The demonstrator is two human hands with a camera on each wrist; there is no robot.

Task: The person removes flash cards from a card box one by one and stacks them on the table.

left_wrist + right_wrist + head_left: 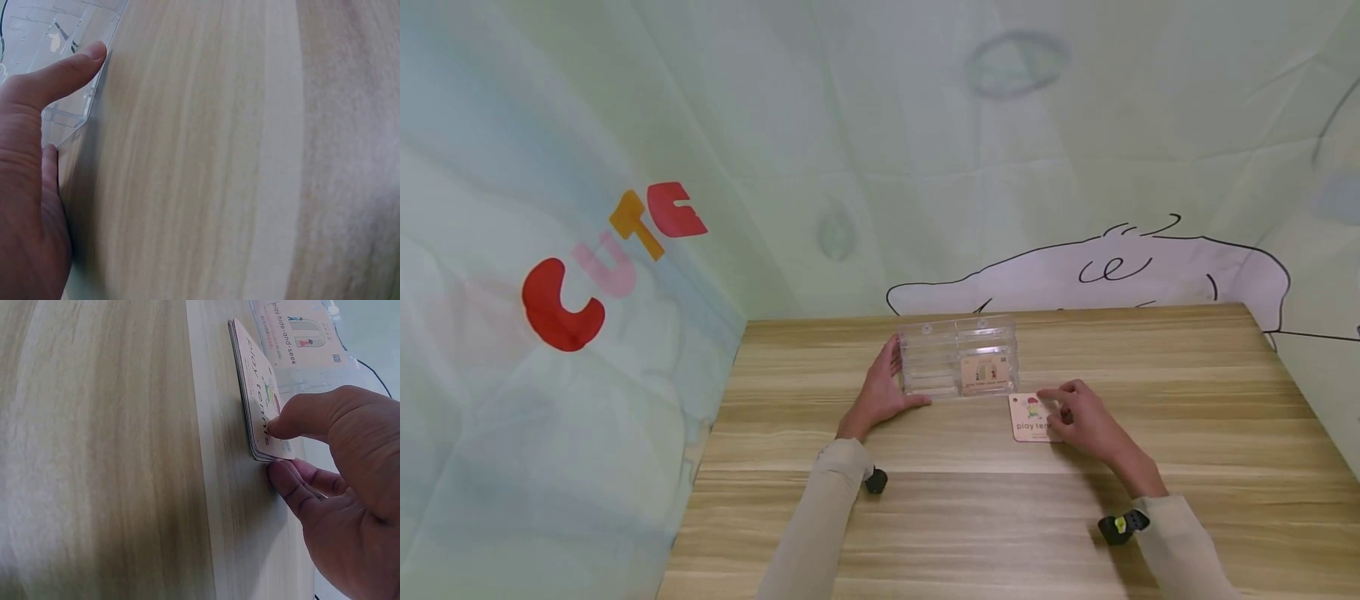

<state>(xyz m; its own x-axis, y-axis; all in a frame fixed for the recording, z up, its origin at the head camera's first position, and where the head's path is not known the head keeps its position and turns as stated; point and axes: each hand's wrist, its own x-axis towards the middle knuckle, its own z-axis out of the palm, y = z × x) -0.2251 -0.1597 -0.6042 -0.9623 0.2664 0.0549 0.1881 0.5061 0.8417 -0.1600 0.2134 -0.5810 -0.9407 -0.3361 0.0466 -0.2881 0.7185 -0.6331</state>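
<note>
A clear plastic card rack (928, 367) with stepped tiers and two columns stands toward the back of the table. My left hand (880, 392) holds its left side, thumb along the front bottom edge and fingers at the side; the thumb (78, 69) shows against the clear plastic in the left wrist view. One card (985, 373), reading "play hide-and-seek", sits in the right column. Just in front of the rack's right corner, my right hand (1086, 421) pinches a thin stack of flashcards (259, 394) with "play tennis" on top, thumb on the face and fingers at the edge.
The wood-grain table (970, 525) runs back to a printed cloth backdrop (925, 167), with another cloth wall on the left bearing the coloured letters "CUTE". Black devices (1118, 527) are strapped at both wrists, over light sleeves.
</note>
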